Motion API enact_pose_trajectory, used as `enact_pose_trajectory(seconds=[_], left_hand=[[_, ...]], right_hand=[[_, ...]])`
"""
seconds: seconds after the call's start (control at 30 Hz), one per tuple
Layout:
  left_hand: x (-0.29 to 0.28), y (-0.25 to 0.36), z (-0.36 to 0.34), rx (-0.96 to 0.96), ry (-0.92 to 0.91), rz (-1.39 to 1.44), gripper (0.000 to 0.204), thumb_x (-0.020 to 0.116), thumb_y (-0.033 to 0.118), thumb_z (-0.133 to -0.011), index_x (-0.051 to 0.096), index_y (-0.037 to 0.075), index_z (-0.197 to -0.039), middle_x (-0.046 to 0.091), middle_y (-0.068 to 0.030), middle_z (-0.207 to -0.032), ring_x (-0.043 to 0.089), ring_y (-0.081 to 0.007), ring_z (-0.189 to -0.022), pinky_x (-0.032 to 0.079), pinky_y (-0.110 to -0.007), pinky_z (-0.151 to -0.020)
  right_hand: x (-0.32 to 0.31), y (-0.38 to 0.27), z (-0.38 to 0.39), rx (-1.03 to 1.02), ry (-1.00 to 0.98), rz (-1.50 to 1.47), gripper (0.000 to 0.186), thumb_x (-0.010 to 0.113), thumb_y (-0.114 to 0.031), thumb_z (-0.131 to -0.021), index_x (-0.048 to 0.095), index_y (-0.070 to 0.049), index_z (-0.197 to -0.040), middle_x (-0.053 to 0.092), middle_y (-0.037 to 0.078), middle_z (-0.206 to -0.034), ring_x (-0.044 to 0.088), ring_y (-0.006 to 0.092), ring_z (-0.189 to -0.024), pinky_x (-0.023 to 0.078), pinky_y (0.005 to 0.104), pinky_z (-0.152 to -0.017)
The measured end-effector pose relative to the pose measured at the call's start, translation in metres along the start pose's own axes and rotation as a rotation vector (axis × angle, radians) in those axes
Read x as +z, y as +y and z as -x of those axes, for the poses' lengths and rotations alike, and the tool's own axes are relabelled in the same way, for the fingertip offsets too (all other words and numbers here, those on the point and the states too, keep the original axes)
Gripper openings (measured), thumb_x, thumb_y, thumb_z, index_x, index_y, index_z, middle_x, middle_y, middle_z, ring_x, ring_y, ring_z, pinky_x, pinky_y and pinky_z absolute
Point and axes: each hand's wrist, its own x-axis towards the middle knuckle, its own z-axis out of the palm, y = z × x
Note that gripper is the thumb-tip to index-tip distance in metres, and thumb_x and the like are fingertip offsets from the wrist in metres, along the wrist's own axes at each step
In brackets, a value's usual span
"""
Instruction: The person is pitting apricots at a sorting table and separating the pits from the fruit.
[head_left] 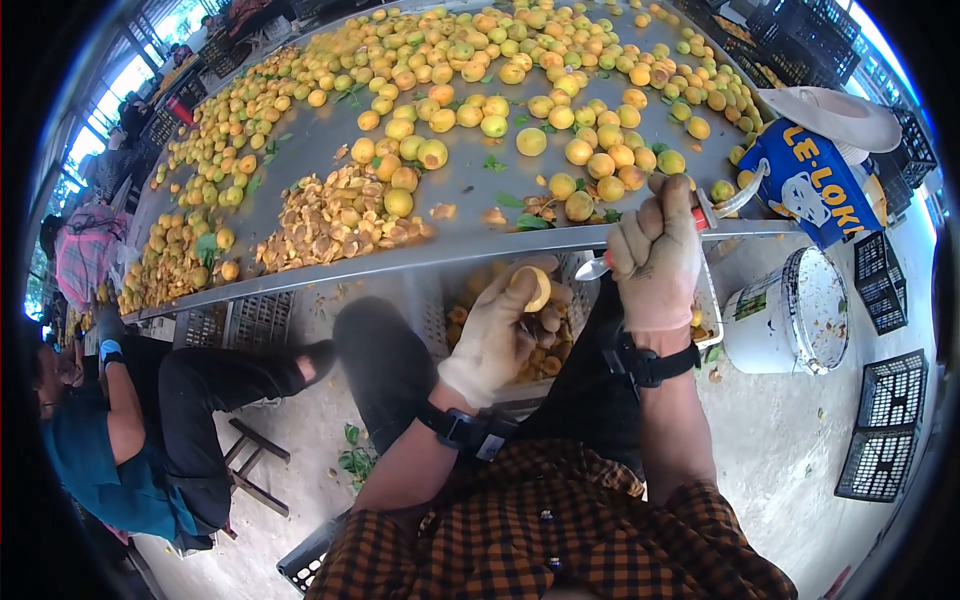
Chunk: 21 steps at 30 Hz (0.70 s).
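My left hand [497, 335], in a pale glove, is closed around a cut apricot [537, 290], its hollowed inside showing. It is held over a crate [436, 312] with apricot pieces between my knees. My right hand [655, 255], also gloved, is closed on a knife with a red handle [699, 219]; its short blade [592, 268] points left toward the apricot but stays apart from it. Beyond both hands, whole yellow-orange apricots [532, 142] cover much of a metal table [330, 140]. A heap of apricot pits [340, 215] lies near its front edge.
At right, a blue bag [810, 185] hangs by the table corner, a pale wide-brimmed object [835, 118] above it. A white bucket [785, 310] and black crates [880, 425] stand on the floor. To the left sits another person [120, 440], near a small stool [255, 465].
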Motion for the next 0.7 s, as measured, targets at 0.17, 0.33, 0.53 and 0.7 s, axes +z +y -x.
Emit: enact_pose_trajectory(seconds=[0.17, 0.33, 0.53, 0.7], left_hand=[[0.006, 0.003, 0.001, -0.165, 0.072, 0.212, 0.050, 0.044, 0.052, -0.096, 0.055, 0.006, -0.111, 0.064, -0.0093, -0.085, 0.058, -0.0126, -0.064, 0.045, -0.025, -0.052], [0.019, -0.001, 0.007, -0.137, 0.071, 0.178, 0.044, 0.048, 0.052, -0.095, 0.056, 0.008, -0.094, 0.064, -0.0091, -0.080, 0.058, -0.0123, -0.059, 0.043, -0.024, -0.047], [0.026, 0.007, 0.009, -0.186, 0.054, 0.142, 0.044, 0.048, 0.053, -0.094, 0.053, 0.009, -0.090, 0.061, -0.0065, -0.077, 0.055, -0.0097, -0.058, 0.040, -0.019, -0.046], [0.016, -0.004, 0.001, -0.263, 0.039, 0.376, 0.042, 0.047, 0.049, -0.096, 0.053, 0.008, -0.092, 0.059, -0.0066, -0.077, 0.052, -0.0080, -0.057, 0.039, -0.018, -0.045]], right_hand=[[0.023, 0.018, 0.024, -0.076, -0.007, 0.202, 0.025, 0.055, -0.027, -0.096, 0.054, -0.002, -0.097, 0.036, -0.002, -0.050, 0.027, 0.0075, -0.033, 0.020, 0.0247, -0.032], [0.024, 0.029, 0.030, -0.140, -0.060, 0.415, 0.029, 0.055, -0.031, -0.096, 0.056, -0.003, -0.097, 0.032, -0.004, -0.047, 0.023, 0.0064, -0.032, 0.019, 0.0242, -0.032], [0.000, 0.028, 0.018, 0.091, -0.016, 0.021, 0.026, 0.054, -0.036, -0.096, 0.056, -0.010, -0.095, 0.029, -0.008, -0.055, 0.021, 0.0048, -0.039, 0.018, 0.0225, -0.035], [-0.017, 0.036, 0.011, 0.154, -0.005, -0.107, 0.028, 0.054, -0.037, -0.096, 0.054, -0.009, -0.094, 0.027, -0.007, -0.054, 0.022, 0.0056, -0.039, 0.018, 0.0227, -0.035]])
